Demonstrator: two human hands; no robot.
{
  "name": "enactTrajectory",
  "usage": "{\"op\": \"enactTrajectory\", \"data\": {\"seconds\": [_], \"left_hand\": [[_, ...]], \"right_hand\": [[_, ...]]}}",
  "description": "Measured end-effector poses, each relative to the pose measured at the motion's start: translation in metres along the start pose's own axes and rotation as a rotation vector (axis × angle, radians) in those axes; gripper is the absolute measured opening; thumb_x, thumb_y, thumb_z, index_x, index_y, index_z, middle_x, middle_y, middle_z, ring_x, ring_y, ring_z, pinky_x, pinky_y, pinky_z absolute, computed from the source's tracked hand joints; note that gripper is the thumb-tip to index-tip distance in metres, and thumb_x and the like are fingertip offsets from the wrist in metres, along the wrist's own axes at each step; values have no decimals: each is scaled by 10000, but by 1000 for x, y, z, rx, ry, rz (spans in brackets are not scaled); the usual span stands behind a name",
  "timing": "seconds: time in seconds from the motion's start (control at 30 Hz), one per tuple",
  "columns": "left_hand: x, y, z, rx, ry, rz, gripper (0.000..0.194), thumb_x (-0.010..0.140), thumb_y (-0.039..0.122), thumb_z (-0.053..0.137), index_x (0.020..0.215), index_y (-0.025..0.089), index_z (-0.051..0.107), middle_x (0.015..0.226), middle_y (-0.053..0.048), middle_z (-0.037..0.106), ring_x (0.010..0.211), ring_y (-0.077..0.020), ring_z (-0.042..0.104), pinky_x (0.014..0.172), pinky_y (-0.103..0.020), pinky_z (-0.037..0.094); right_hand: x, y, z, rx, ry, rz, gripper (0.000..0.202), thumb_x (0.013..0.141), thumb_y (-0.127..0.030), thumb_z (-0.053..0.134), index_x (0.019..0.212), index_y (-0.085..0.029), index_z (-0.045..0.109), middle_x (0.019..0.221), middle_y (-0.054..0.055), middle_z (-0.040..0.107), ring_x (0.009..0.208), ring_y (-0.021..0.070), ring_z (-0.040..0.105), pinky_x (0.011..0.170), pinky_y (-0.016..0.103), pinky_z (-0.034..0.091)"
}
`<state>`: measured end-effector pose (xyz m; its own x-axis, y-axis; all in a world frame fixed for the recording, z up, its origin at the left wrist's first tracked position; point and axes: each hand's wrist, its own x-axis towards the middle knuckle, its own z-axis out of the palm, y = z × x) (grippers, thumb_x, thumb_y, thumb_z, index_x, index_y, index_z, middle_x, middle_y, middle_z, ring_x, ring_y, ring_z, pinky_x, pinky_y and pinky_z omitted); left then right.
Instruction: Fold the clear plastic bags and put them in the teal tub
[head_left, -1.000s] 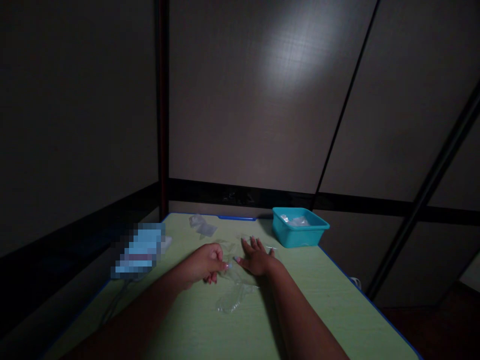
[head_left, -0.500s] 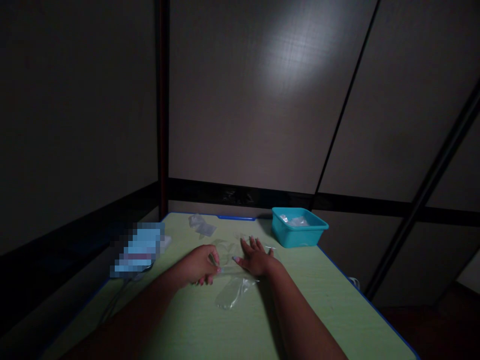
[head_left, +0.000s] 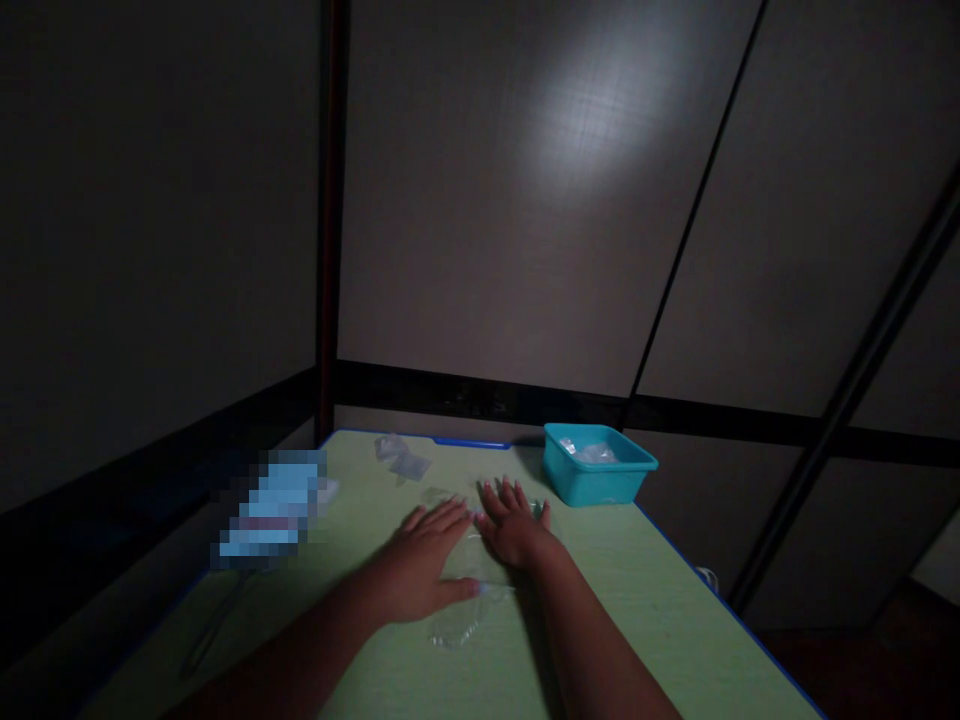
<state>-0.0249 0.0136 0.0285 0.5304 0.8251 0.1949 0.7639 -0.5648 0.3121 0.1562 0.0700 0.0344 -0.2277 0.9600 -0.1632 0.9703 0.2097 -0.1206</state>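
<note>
A clear plastic bag (head_left: 491, 570) lies spread on the light green table (head_left: 637, 620), its near end showing below my hands. My left hand (head_left: 427, 560) rests flat over its left side, thumb stretched to the right and fingers pointing away from me. Beside it, my right hand (head_left: 516, 525) presses on the bag with fingers spread. The fingertips of the two hands are close together. Part of the bag is hidden under both palms.
A turquoise plastic basket (head_left: 600, 488) holding clear plastic stands at the table's back right corner. A crumpled translucent plastic piece (head_left: 403, 458) lies at the back left. On the left edge is a blurred-out light blue object (head_left: 277, 505) with a cable (head_left: 214, 625). Dark panels rise behind.
My left hand has let go of the bag's edge it was pinching and now lies flat with fingers stretched out. My right hand stays almost in place.
</note>
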Motion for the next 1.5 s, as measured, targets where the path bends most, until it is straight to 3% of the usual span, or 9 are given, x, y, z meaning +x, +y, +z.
{"op": "enactTrajectory", "data": {"seconds": [0.13,0.53,0.77,0.93,1.03,1.13,1.27,1.37,1.5], "left_hand": [[-2,-5,1,-2,-192,17,892,704,695,438,1400,213,157,1467,-91,101,1342,-260,105,1063,-493,74],[-6,-18,-9,-19,-327,27,1121,510,643,658,1398,277,81,1466,-91,-8,1330,-335,-21,1007,-596,-20],[-8,-17,-14,-10,-324,-40,1175,473,659,671,1396,293,43,1463,-131,-40,1329,-337,-41,985,-619,-17],[0,-15,-15,48,-90,-119,818,708,659,471,1383,287,198,1476,-91,76,1347,-264,24,1029,-546,9],[3,-16,-12,77,-19,-124,766,754,668,387,1381,261,222,1474,-90,88,1349,-253,30,1038,-529,7],[2,-15,-8,71,-66,-99,924,673,725,441,1399,226,162,1472,-103,39,1346,-277,10,1043,-525,8],[1,-16,-4,57,-175,-86,1131,559,768,507,1409,177,53,1466,-120,-29,1340,-303,-24,1051,-513,18],[-1,-19,-3,69,-227,-115,1173,543,780,499,1408,155,12,1461,-134,-37,1335,-320,-32,1050,-517,25],[-5,-24,-3,100,-251,-144,1158,508,759,546,1410,218,61,1464,-108,-31,1315,-371,-65,1036,-547,27]], "right_hand": [[4,2,3,-11,10,11,586,855,-584,60,1381,-356,-57,1470,11,-109,1329,250,-114,951,642,-41],[0,-1,-1,-23,-39,19,631,833,-624,108,1373,-362,-87,1465,-12,-138,1329,243,-118,964,632,9],[3,2,1,2,-13,-24,689,796,-679,135,1375,-367,-68,1469,11,-122,1331,261,-104,941,659,-26],[-1,-3,-4,5,33,-25,728,773,-714,90,1385,-344,-49,1468,13,-121,1329,258,-116,949,641,-69],[-7,-12,-4,-13,-16,-83,713,785,-698,97,1380,-344,-73,1468,0,-114,1331,254,-111,956,635,-67],[-12,-21,-3,-36,-59,-153,695,791,-687,148,1380,-367,-36,1470,-5,-101,1331,264,-106,949,637,-87],[-13,-25,-1,-28,10,-207,657,800,-672,161,1376,-398,3,1473,-19,-78,1333,250,-103,941,630,-123],[-9,-18,-1,-4,25,-155,659,806,-668,97,1382,-370,-20,1475,-14,-67,1334,239,-100,957,617,-107],[0,-1,-3,31,-18,-27,684,789,-683,5,1387,-352,1,1477,-6,-67,1335,245,-90,965,624,-58]]}}
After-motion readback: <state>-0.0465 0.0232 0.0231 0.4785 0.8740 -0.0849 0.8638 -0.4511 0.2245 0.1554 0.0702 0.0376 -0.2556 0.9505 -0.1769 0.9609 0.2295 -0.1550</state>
